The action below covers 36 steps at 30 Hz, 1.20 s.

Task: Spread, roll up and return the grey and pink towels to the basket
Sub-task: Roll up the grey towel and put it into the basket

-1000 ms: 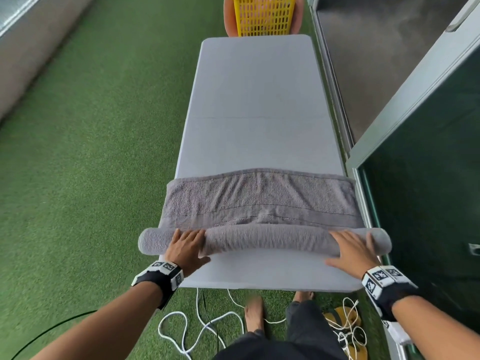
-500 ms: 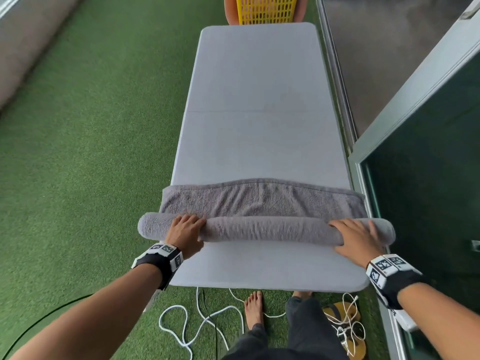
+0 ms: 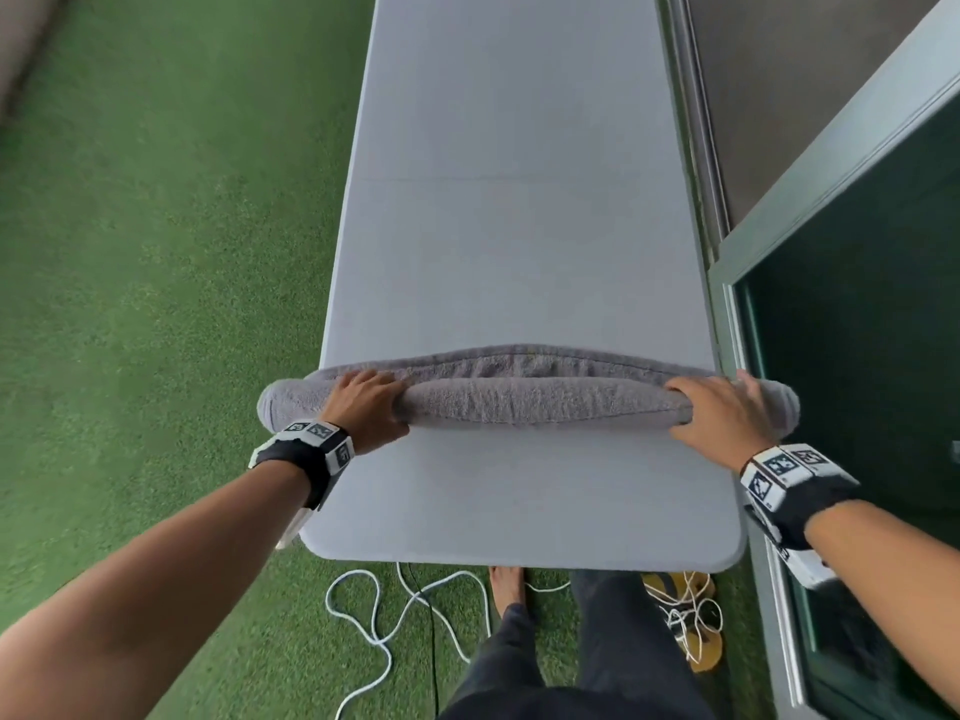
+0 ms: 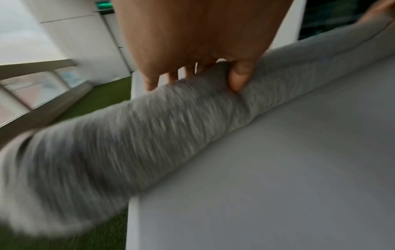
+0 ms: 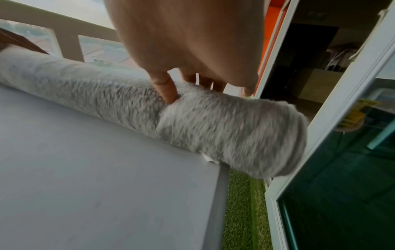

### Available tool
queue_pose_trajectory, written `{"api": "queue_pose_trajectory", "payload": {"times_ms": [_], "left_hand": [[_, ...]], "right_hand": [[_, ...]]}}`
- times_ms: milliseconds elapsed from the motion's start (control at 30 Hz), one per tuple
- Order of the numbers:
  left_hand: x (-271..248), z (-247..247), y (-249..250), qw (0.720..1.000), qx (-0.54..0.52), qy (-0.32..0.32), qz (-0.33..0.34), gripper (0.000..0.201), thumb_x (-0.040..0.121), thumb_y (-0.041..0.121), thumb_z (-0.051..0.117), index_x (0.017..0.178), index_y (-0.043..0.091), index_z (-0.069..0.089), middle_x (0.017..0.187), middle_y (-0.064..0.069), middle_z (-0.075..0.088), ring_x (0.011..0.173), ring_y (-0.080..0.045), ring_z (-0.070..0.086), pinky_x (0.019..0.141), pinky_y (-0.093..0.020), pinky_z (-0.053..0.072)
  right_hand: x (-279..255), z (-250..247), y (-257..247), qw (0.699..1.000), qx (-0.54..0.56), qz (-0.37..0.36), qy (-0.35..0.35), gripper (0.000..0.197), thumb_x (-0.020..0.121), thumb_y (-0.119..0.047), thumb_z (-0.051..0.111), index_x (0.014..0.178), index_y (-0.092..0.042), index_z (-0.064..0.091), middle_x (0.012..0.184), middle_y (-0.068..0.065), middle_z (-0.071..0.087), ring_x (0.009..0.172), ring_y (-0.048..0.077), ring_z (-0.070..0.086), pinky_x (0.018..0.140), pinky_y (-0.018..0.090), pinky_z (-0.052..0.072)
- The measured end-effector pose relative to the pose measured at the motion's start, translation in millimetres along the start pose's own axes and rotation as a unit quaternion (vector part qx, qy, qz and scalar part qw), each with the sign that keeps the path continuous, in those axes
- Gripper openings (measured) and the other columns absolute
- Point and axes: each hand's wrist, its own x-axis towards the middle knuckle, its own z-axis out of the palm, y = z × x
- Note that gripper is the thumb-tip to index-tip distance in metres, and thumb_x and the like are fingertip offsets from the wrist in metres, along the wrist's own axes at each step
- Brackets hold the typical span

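Grey towel (image 3: 524, 402): lies across the worktop (image 3: 519, 226) in the lower middle of the head view, almost wholly rolled; both ends overhang the worktop's side edges.
Change: a second ago a broad flat band of towel lay beyond the roll; now only a narrow strip shows along its far side, and the roll sits further up the worktop.
Left hand (image 3: 363, 407): fingers curved over the top of the roll near its left end, thumb (image 4: 237, 79) pressed into the near side, so it grips the towel.
Right hand (image 3: 722, 413): fingers draped over the roll near its right end, thumb (image 5: 166, 88) dug into the cloth; it too holds the towel.
Meaning for the task: rolling of this towel looks nearly finished; probably one more push tucks the last strip under.
Still to do: carry the roll to the basket, which is out of view now; the pink towel is not in view either.
Risk: the overhanging ends may loosen when the roll is lifted.
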Motion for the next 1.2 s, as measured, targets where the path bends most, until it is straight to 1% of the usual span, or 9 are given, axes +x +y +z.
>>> {"api": "queue_pose_trajectory", "payload": {"times_ms": [67,167,267,367,467,567,700,1000,1200], "left_hand": [[11.3,-12.9,-3.1,1.000,-0.004,0.003,-0.006,0.054,0.081,0.041,0.061,0.131,0.021,0.053,0.141,-0.001,0.048,0.124,-0.026,0.043,0.109,-0.042,0.029],[27.5,-24.0,-12.7,0.995,-0.063,0.018,-0.071,0.068,0.095,0.040,0.047,0.153,0.017,0.020,0.160,-0.002,0.017,0.144,-0.028,0.022,0.118,-0.049,0.013],[31.2,-24.9,-36.8,0.994,-0.030,0.007,-0.108,0.076,0.093,0.060,0.042,0.153,0.018,0.019,0.158,-0.002,0.023,0.144,-0.026,0.023,0.116,-0.047,0.012],[25.4,-28.8,-46.3,0.996,0.016,-0.012,-0.087,0.062,0.093,0.037,0.056,0.148,0.019,0.033,0.148,-0.005,0.043,0.135,-0.028,0.038,0.110,-0.042,0.025],[21.3,-29.6,-26.6,0.995,-0.009,-0.006,-0.103,0.039,0.090,0.019,0.057,0.129,0.015,0.055,0.124,-0.011,0.062,0.112,-0.034,0.057,0.093,-0.042,0.045],[8.3,-28.1,9.2,0.986,-0.067,-0.042,-0.147,0.028,0.091,0.028,0.056,0.114,0.013,0.059,0.115,-0.015,0.063,0.102,-0.037,0.061,0.082,-0.040,0.048],[-21.4,-15.2,67.0,0.971,-0.154,-0.060,-0.170,0.037,0.091,0.044,0.055,0.101,0.008,0.059,0.108,-0.018,0.065,0.099,-0.036,0.061,0.079,-0.037,0.044],[-78.0,23.4,174.5,0.815,-0.505,-0.049,-0.279,0.049,0.061,0.053,0.057,0.080,0.009,0.060,0.083,-0.012,0.069,0.080,-0.031,0.066,0.069,-0.036,0.053],[-79.3,36.7,173.6,0.786,-0.551,-0.073,-0.269,0.040,0.065,0.047,0.070,0.082,0.012,0.065,0.084,-0.011,0.072,0.075,-0.029,0.070,0.072,-0.044,0.059]], "right_hand": [[15.9,-7.1,0.5,1.000,0.011,0.009,0.003,0.046,0.085,-0.034,0.063,0.129,-0.029,0.055,0.129,-0.001,0.062,0.121,0.020,0.054,0.117,0.049,0.013],[39.5,-15.7,6.2,0.999,0.039,0.034,0.004,0.053,0.098,-0.045,0.040,0.148,-0.029,0.034,0.156,-0.005,0.033,0.143,0.015,0.029,0.119,0.054,0.002],[52.2,-21.5,23.1,0.997,0.007,0.043,-0.071,0.077,0.090,-0.075,0.030,0.154,-0.035,0.015,0.162,-0.012,0.015,0.149,0.011,0.012,0.117,0.054,-0.004],[49.2,-21.1,23.8,0.996,-0.054,0.019,-0.072,0.078,0.087,-0.062,0.053,0.152,-0.031,0.022,0.156,-0.004,0.034,0.142,0.017,0.032,0.117,0.058,0.008],[38.2,-16.4,-1.7,0.997,-0.039,0.026,-0.054,0.052,0.091,-0.042,0.058,0.135,-0.019,0.044,0.136,0.007,0.054,0.123,0.028,0.053,0.111,0.051,0.027],[18.2,-18.3,-33.0,0.993,0.043,0.059,-0.093,0.046,0.093,-0.040,0.054,0.127,-0.010,0.043,0.130,0.018,0.056,0.114,0.037,0.057,0.094,0.043,0.044],[-20.6,-2.9,-80.7,0.979,0.113,0.057,-0.157,0.053,0.092,-0.047,0.052,0.127,-0.010,0.038,0.127,0.025,0.058,0.112,0.041,0.058,0.091,0.043,0.047],[-80.7,36.2,-157.0,0.946,0.257,0.134,-0.145,0.054,0.090,-0.045,0.056,0.127,-0.008,0.043,0.125,0.027,0.059,0.113,0.044,0.057,0.093,0.044,0.047],[-82.8,30.9,-154.5,0.937,0.294,0.140,-0.125,0.054,0.090,-0.038,0.062,0.131,-0.010,0.038,0.130,0.022,0.057,0.116,0.042,0.056,0.093,0.042,0.046]]}}
